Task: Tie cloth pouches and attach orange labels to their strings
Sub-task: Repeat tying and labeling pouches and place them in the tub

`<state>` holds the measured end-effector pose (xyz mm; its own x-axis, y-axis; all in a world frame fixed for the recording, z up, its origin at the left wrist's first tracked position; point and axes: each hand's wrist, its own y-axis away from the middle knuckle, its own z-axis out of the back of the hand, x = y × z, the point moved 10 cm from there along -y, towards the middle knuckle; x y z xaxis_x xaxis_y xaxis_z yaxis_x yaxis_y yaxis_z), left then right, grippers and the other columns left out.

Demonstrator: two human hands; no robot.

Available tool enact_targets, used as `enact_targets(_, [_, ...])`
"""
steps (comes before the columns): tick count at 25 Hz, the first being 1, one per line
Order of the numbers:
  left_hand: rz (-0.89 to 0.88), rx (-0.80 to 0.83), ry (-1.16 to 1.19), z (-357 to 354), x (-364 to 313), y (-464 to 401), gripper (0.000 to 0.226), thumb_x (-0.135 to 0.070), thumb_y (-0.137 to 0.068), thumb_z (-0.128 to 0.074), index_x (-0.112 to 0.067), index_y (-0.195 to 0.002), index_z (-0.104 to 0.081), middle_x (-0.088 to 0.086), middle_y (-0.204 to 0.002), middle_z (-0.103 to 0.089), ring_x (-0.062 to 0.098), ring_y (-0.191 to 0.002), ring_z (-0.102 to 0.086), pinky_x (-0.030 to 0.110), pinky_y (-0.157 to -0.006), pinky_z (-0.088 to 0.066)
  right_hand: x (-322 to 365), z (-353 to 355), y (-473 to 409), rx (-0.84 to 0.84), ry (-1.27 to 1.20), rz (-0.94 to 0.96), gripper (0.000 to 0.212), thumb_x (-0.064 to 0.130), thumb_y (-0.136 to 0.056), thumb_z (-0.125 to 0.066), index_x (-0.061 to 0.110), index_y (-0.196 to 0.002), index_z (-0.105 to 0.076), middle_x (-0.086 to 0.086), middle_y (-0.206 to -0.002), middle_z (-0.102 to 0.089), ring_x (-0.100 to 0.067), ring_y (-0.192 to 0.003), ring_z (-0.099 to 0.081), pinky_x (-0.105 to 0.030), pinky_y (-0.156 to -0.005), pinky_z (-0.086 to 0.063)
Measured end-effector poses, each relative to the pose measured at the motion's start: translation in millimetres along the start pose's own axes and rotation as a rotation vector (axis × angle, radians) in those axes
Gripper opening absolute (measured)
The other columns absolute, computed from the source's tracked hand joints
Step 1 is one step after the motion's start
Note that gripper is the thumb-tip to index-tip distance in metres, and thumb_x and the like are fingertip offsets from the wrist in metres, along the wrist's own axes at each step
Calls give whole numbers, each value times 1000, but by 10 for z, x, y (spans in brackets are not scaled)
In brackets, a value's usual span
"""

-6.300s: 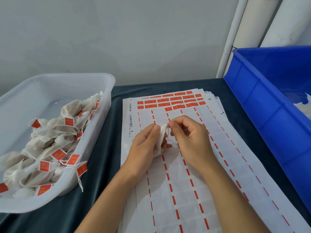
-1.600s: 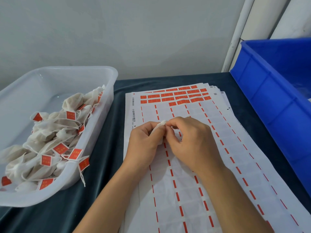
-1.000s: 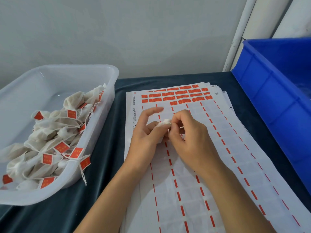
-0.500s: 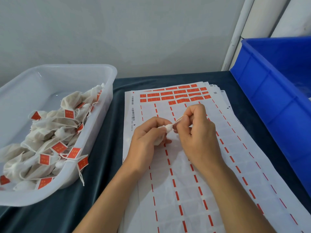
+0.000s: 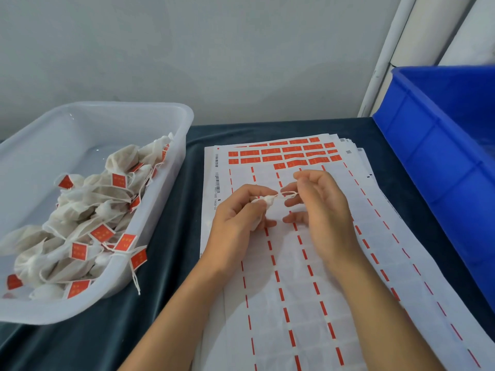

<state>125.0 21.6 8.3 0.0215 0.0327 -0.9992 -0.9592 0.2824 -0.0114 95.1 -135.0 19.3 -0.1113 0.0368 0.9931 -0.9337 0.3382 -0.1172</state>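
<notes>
Now we've drawn the string [image 5: 288,194] taut between right hand [image 5: 318,210], pinching it, and left hand [image 5: 241,218], gripping the pouch [image 5: 267,201]; knot looks cinched, label next.

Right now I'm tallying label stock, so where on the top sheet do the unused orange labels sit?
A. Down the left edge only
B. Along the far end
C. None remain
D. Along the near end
B: the orange labels form a few rows at the far end of the label sheet, beyond both hands; nearer rows show only thin orange strips.
</notes>
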Motion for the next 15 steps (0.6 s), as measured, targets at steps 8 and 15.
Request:
enact_targets(8, [2, 4, 28, -6, 12, 4, 21, -33, -94, -59, -26, -102, -77, 8, -86, -66, 14, -78, -63, 54, -91, -61, 52, 45, 8, -34, 114, 26, 23, 26, -94, -74, 40, -110, -66, 13, -86, -72, -11, -75, -72, -18, -58, -57])
enact_targets(15, [9, -33, -9, -2, 3, 5, 21, -40, -93, -60, -32, -101, -77, -13, -88, -71, 7, -79, -67, 44, -88, -65, -144, -91, 35, 164, -323, -217, 18, 26, -96, -67, 34, -111, -74, -1, -83, -67, -10, -72, -62, -26, -62, -53])
